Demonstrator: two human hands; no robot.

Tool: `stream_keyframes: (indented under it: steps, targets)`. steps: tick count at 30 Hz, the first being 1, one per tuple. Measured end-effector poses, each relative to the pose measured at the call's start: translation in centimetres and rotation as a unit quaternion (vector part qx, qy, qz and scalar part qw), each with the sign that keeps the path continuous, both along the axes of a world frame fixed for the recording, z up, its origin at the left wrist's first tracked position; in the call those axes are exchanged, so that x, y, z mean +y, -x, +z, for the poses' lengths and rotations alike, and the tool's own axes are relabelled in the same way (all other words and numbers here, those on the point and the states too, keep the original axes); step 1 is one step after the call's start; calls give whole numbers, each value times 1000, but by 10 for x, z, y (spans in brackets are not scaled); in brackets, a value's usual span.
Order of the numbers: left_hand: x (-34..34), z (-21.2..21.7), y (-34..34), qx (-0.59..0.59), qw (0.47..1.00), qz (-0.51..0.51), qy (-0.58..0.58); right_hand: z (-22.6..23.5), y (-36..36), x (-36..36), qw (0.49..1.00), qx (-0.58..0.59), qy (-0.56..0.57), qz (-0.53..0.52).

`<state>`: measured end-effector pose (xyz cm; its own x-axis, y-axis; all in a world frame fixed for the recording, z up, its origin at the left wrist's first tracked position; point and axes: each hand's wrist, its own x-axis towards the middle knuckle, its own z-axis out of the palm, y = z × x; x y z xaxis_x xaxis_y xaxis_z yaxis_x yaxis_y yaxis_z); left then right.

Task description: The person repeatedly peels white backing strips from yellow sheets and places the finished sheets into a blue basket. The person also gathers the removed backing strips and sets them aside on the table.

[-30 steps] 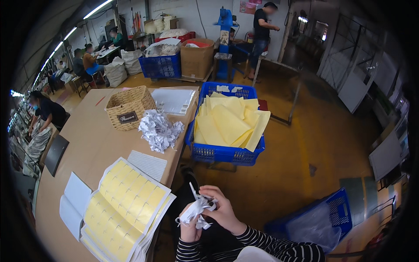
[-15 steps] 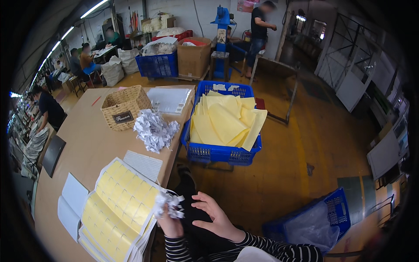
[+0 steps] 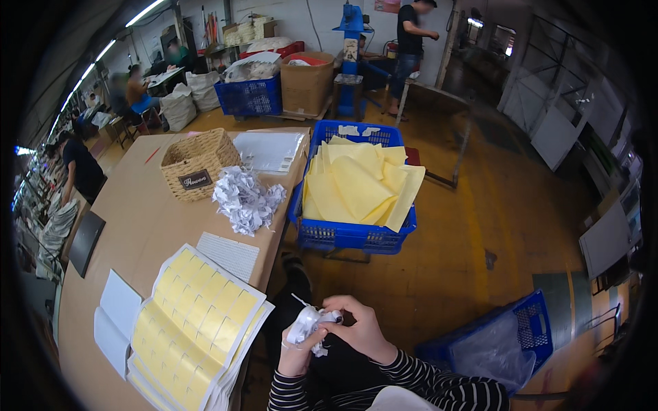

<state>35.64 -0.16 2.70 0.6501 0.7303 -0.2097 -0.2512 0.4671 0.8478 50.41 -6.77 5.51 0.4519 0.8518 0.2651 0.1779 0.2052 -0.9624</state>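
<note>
White crumpled paper [image 3: 306,327] sat clamped between left hand [image 3: 296,353] and right hand [image 3: 361,330]; one yellow label-sheet stack [image 3: 194,320] lay beside two blue crates [image 3: 353,233].

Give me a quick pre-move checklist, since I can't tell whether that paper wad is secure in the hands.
1. Both hands on the crumpled white paper: ok; left hand below, right hand over it.
2. Paper clear of the table edge: ok.
3. Loose strip tucked in: not ok.
4. Yellow label sheets flat: ok.
5. Grip firmness: cannot tell.
</note>
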Motion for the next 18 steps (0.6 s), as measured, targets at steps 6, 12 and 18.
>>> stream_keyframes:
  steps: [6,12,18]
  targets:
    - [13,-4,14,131,970,-92,-184,-5,-13,-15,983,-67,88,143]
    - [7,-9,15,144,981,-17,-131,11,-5,-22,965,-251,77,20]
    - [14,2,23,-7,981,129,144,37,-22,-27,976,-201,-41,-68]
